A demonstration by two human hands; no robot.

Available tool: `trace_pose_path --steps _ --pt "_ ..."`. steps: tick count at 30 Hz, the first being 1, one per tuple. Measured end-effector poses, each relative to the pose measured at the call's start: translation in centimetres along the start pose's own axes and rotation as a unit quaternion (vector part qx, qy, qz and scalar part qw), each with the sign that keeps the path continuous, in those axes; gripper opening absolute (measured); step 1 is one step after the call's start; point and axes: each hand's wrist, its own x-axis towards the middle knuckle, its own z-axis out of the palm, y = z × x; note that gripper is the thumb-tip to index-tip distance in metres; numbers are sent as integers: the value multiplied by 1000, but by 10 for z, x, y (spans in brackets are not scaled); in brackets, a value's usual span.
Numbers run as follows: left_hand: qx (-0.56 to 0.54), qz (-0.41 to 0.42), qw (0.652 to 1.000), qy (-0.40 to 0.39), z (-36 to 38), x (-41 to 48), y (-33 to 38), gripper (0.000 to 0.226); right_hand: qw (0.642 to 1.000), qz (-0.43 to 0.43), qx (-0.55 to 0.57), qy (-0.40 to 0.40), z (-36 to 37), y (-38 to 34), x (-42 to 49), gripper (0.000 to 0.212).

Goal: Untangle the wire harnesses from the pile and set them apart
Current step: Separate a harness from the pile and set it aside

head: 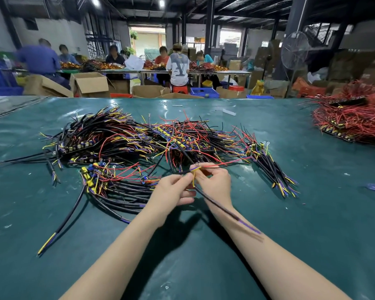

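The only lettering is a large dark print on the back of a pale T-shirt [178, 68] worn by a person at the far tables, and it is too blurred to read.

On the green glossy worktop [290, 245], the tangled pile of black, red, yellow and blue wire harnesses [160, 139] spreads across the middle. A smaller black bundle [268, 163] lies just to its right, fanning toward the near right. Another black bundle with yellow connectors [115, 187] lies at its near left.

Just in front of the pile, the left hand [173, 191] and right hand [215, 180] meet. Both pinch one thin black sheathed cable [217, 204] between curled fingers, where yellow and blue wires loop at the grip. The cable's long axis runs diagonally from the pile toward the near right, crossing the right forearm, with its purple-blue tip pointing at the near right.

A heap of red wires [351, 120] sits at the far right corner.
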Motion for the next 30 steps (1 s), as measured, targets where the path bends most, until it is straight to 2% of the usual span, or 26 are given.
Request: trace_pose_path --steps 2,4,7,10,13,16,20,22,25,30 --pt "-73 -9 997 -23 -4 0 2 14 999 -18 -23 -15 -2 3 0 7" --pt "-75 -4 996 -41 -6 -1 3 7 999 8 2 -44 -2 4 1 6" --pt "-58 -26 998 -23 -12 0 3 18 988 82 78 -103 -4 4 3 5" --pt "-86 -68 994 -10 -20 3 6 29 957 155 185 -161 -6 3 5 18" --pt "-48 -81 996 -1 -23 5 5 35 931 187 237 -203 -5 1 3 24" --pt "8 -63 998 -5 -18 4 5 33 920 208 269 -196 -5 1 4 26" --pt "12 -73 997 -1 -14 3 4 20 920 202 262 -212 -9 3 8 25" --pt "26 -42 999 16 -14 3 0 20 922 196 245 -227 -9 3 8 25" --pt "39 33 997 63 -11 5 -8 20 934 190 231 -194 -8 3 9 25" --pt "-43 69 995 63 -6 5 -12 20 931 206 246 -174 -6 -2 4 21"
